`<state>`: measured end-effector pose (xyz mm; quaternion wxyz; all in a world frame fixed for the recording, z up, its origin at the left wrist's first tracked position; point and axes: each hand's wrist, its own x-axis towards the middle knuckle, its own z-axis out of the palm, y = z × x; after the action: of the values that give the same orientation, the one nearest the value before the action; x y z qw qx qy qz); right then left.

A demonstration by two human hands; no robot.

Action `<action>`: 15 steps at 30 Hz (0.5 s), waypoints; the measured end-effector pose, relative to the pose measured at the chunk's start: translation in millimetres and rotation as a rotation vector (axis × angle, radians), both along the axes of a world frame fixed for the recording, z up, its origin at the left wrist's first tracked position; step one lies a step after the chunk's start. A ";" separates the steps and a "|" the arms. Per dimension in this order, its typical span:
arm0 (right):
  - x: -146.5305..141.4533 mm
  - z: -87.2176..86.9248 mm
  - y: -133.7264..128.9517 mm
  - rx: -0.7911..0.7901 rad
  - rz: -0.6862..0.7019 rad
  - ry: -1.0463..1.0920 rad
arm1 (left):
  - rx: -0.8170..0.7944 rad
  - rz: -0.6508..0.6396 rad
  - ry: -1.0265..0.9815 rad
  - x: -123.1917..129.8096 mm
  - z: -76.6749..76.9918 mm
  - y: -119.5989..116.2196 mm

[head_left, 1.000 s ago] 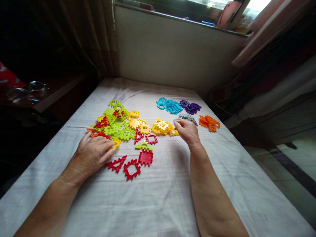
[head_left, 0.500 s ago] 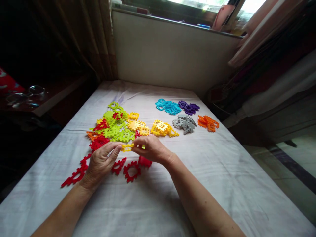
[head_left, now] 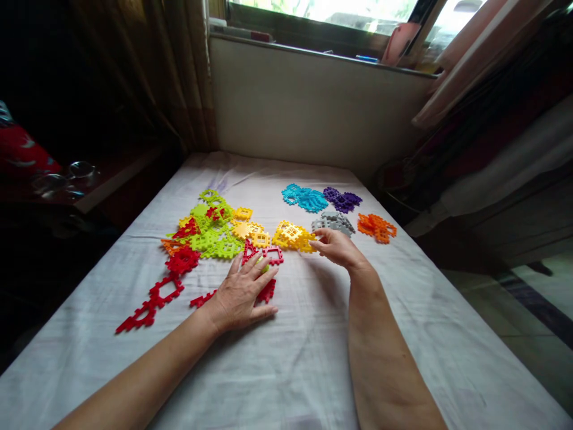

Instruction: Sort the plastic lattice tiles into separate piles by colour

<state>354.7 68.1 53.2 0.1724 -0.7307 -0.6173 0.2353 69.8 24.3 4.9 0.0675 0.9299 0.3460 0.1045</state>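
The cloth-covered tabletop (head_left: 308, 370) reaches a far wall (head_left: 286, 101). Left to right: two red pieces (head_left: 127, 324) toward the left edge; one mostly lime pile (head_left: 208, 230); the left hand (head_left: 244, 295) flat, fingers wide, over more red pieces (head_left: 268, 291); one yellow pile (head_left: 290, 234); one blue pile (head_left: 305, 197); one grey pile (head_left: 333, 222), partly blocked by the right hand (head_left: 340, 248), its grip narrow at the yellow, holding unclear; one purple pile (head_left: 342, 199); one orange pile (head_left: 376, 228).

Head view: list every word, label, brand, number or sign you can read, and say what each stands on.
None can be read.
Yellow pieces and grey pieces: no lettering shows.
Red item at far left: pale marks, too dim and blurred to tell whether they are print.
Blue item on the window ledge: too small to tell whether it bears text.
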 end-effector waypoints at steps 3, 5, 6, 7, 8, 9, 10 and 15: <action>-3.7 9.6 -4.0 -0.062 -0.048 -0.144 | -0.043 0.006 0.052 6.0 3.6 12.7; -6.7 17.0 -6.1 -0.054 -0.100 -0.243 | -0.069 -0.004 0.077 5.7 6.5 18.6; -7.9 19.9 -6.8 -0.042 -0.123 -0.282 | -0.078 -0.011 0.083 4.6 8.1 20.2; -8.7 21.8 -7.3 -0.031 -0.142 -0.312 | -0.085 -0.017 0.087 2.9 9.8 20.9; -9.4 22.9 -7.6 -0.022 -0.155 -0.331 | -0.091 -0.018 0.092 0.6 11.5 20.8; -9.7 23.1 -7.8 -0.020 -0.159 -0.340 | -0.098 -0.017 0.099 -2.4 13.4 20.3; -9.9 22.6 -7.7 -0.021 -0.156 -0.341 | -0.105 -0.016 0.109 -6.0 15.3 19.4; -13.2 18.3 -5.4 0.011 -0.128 -0.309 | -0.073 -0.035 0.128 -32.9 23.6 15.0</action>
<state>341.5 62.6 71.6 0.0939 -0.7950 -0.5899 0.1053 36.9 39.3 28.5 0.0809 0.9375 0.3370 0.0308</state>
